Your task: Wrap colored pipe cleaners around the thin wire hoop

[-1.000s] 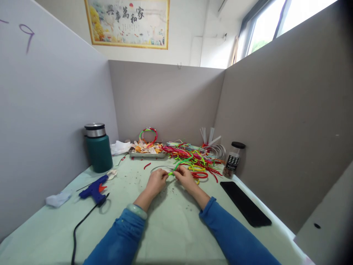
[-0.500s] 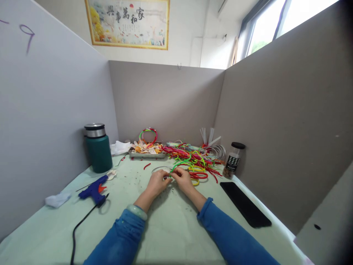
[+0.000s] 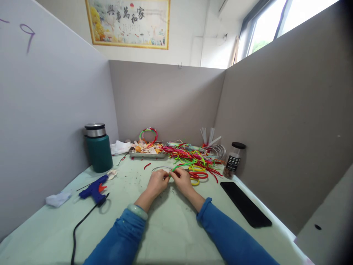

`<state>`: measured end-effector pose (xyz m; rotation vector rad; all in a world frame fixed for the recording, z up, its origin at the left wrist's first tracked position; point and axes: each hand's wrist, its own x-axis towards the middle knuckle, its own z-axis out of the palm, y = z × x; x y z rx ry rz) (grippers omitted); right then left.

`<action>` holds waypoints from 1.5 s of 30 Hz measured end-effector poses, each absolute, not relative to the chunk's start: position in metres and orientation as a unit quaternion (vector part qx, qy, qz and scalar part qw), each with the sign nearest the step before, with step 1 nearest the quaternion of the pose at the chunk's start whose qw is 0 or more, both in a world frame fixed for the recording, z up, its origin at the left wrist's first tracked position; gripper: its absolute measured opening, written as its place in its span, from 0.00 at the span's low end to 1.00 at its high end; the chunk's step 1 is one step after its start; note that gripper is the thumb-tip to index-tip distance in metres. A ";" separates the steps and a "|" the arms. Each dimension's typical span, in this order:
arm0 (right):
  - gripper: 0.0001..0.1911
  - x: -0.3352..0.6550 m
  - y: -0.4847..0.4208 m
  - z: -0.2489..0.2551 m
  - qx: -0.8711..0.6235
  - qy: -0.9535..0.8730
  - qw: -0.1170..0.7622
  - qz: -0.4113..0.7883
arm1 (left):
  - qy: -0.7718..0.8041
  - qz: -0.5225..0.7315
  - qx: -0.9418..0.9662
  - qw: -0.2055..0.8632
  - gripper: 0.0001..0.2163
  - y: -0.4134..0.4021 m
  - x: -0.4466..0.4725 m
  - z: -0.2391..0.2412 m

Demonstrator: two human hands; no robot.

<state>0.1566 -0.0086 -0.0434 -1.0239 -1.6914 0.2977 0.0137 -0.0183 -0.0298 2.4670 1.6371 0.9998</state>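
My left hand (image 3: 157,182) and my right hand (image 3: 180,179) meet at the middle of the table, fingers pinched together. Between them runs a green pipe cleaner (image 3: 179,166) and a thin grey metal hoop (image 3: 160,168) that curves away behind my left hand. Both hands are closed on this piece. Just beyond my right hand lies a tangled pile of red, yellow and green pipe cleaners (image 3: 194,158). Both arms wear blue sleeves; a pale bangle sits on my left wrist.
A blue glue gun (image 3: 94,190) with a black cord lies at left, near a green flask (image 3: 97,148) and white cloth (image 3: 57,199). A metal tray (image 3: 147,155) of scraps stands at the back. A dark jar (image 3: 233,159) and black mat (image 3: 245,203) are at right.
My right hand has drawn left and closer to my left hand. The green pipe cleaner's free end has dropped lower. Nothing else on the table has moved.
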 end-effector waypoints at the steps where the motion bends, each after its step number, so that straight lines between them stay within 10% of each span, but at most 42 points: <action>1: 0.13 0.157 -0.009 -0.043 -0.431 -0.713 0.541 0.121 | 0.523 0.323 0.789 0.010 0.07 -0.019 0.014 -0.030; 45: 0.12 0.168 0.000 -0.045 -0.462 -0.707 0.532 0.058 | 0.438 0.324 0.835 -0.078 0.07 -0.023 0.015 -0.026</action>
